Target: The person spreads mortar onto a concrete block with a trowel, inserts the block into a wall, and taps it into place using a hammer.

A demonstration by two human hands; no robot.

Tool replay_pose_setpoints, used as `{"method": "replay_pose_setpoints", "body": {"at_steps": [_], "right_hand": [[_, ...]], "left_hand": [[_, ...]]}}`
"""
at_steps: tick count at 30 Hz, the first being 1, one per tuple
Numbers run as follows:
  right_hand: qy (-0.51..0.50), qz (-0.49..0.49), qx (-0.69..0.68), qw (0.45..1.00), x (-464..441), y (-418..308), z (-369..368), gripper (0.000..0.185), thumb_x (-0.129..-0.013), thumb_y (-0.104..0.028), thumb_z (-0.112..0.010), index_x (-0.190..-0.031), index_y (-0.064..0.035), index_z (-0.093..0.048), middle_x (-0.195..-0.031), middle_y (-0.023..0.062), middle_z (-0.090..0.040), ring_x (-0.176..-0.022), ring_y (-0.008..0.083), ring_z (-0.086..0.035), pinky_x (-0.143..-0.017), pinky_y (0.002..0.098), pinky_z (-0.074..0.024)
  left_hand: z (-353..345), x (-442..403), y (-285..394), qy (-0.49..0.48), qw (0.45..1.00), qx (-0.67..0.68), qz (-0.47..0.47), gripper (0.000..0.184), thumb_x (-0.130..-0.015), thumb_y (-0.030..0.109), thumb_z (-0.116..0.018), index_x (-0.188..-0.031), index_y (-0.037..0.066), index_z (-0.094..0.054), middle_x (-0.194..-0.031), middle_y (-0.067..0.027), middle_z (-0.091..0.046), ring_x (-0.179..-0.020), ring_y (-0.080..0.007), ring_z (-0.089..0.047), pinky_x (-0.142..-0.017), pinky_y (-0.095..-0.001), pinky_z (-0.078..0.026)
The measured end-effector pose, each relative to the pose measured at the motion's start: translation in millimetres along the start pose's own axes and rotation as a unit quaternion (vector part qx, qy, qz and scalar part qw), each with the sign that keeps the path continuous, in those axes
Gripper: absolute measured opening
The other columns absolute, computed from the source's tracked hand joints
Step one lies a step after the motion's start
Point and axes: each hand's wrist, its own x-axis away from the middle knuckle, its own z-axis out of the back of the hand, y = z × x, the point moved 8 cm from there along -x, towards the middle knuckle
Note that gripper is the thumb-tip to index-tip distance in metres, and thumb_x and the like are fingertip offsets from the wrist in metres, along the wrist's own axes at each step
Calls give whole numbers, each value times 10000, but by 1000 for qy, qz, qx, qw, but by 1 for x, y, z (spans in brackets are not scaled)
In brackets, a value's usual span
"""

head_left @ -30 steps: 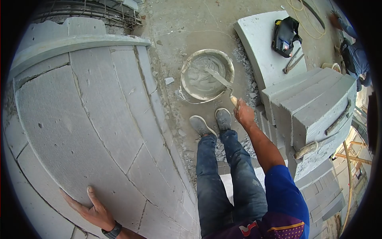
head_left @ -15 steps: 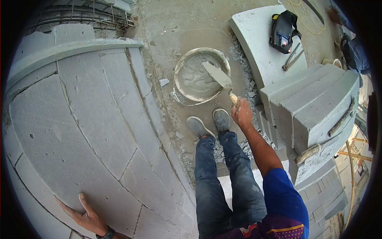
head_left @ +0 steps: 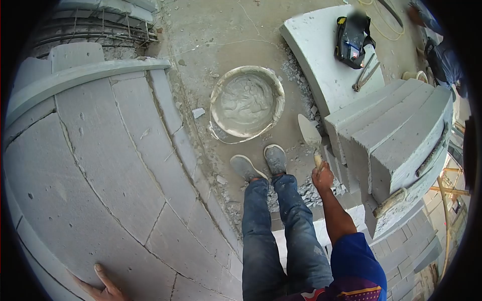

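My right hand (head_left: 322,176) is wrapped round the handle of a trowel (head_left: 310,131), its blade pointing away over the floor between the bucket and the stacked blocks. Grey wet mortar (head_left: 246,100) fills part of the round bucket (head_left: 217,111), which stands beyond my shoes. At the lower left, my left hand (head_left: 103,287) rests with thumb and fingers apart on the grey block wall (head_left: 115,165); part of it is cut off by the frame edge.
Large grey blocks (head_left: 381,130) are stacked at the right. A black bag (head_left: 351,42) and pincers (head_left: 365,75) lie on a pale slab (head_left: 316,55). Another person (head_left: 444,62) is at the upper right edge. Rubble (head_left: 309,193) lies near my legs; rebar (head_left: 95,27) shows upper left.
The trowel has come out of the bucket and moved right, with my right hand lower and further right. My left hand has shifted down in view, still on the wall.
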Motion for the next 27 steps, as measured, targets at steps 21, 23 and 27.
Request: {"method": "replay_pose_setpoints", "body": {"at_steps": [21, 23, 27], "right_hand": [[-34, 75, -96, 992, 98, -115, 129, 639, -877, -526, -630, -1179, 31, -545, -1031, 309, -670, -1035, 476, -642, -884, 520, -503], [-38, 88, -163, 982, 123, -129, 163, 585, -864, -488, -668, -1111, 30, -549, -1000, 296, -678, -1014, 484, -645, -864, 523, -502], [-13, 200, -206, 958, 120, -145, 170, 536, -850, -454, -703, -1056, 19, -558, -1012, 290, -675, -1010, 475, -649, -848, 519, -504]], "left_hand": [[39, -8, 8, -76, 972, 208, 75, 901, -756, 242, -755, -1535, 53, -343, -1565, -209, -336, -1420, -406, -330, -1170, -520, -256], [42, -5, 2, -78, 967, 229, 74, 898, -768, 270, -757, -1536, 58, -343, -1573, -212, -321, -1433, -403, -306, -1174, -528, -243], [39, 3, 0, -77, 954, 282, 65, 901, -783, 294, -752, -1544, 74, -323, -1592, -213, -284, -1468, -391, -257, -1192, -531, -219]]}}
